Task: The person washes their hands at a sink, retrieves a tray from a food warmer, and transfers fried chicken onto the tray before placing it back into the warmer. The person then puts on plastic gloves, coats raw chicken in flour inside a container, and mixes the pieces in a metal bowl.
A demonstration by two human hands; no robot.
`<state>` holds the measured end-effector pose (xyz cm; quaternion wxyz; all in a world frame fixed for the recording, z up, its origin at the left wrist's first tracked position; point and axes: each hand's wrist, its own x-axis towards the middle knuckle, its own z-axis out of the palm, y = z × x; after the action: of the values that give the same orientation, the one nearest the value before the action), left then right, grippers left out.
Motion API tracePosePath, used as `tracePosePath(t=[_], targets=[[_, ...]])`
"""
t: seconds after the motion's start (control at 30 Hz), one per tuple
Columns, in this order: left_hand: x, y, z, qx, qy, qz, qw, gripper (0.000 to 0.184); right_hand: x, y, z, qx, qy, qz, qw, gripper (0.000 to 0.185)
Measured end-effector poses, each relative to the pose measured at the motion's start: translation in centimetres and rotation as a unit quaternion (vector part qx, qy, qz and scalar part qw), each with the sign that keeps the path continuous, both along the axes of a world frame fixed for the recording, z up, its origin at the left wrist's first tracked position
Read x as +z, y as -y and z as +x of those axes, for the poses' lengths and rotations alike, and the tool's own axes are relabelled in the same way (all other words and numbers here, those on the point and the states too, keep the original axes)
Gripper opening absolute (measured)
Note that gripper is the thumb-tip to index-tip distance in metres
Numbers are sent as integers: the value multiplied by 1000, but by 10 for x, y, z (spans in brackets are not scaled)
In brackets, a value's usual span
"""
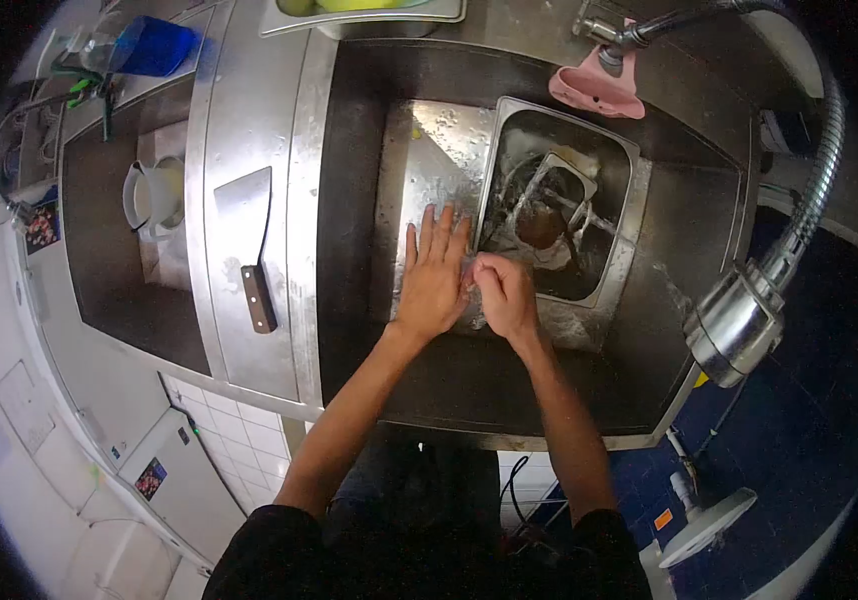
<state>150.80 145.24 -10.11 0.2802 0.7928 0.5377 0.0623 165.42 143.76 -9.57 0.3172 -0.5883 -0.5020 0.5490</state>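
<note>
Far left, the sticker is too small to read. Scraper next, no legible brand. Into the sink: left hand open, fingers spread; right hand curled beside it, contents hidden. Keeping both low should limit splashing. Just right, in the sink, sits the metal pan.

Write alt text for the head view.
Left hand spread flat, right hand curled beside it, over a wet stainless-steel sink; beside them sits a rectangular metal pan holding water. A wooden-handled spatula lies on the steel counter at left.
</note>
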Motion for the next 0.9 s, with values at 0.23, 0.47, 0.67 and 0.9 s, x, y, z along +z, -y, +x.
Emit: tracePosePath(t=[0.23, 0.47, 0.67, 0.9], targets=[[-12, -2, -8, 32, 14, -27, 999, 55, -80, 18, 39, 29, 285, -15, 958, 30], [-35, 10, -4, 156, 319, -211, 911, 48, -148, 0, 71, 25, -253, -382, 888, 29], [-41, 3, 13, 319, 749, -480, 328, 37, -1, -9, -8, 34, -369, -282, 885, 12], [-14, -8, -5, 462, 629, -477, 404, 38, -98, -11, 42, -262, -12, 41, 964, 15]])
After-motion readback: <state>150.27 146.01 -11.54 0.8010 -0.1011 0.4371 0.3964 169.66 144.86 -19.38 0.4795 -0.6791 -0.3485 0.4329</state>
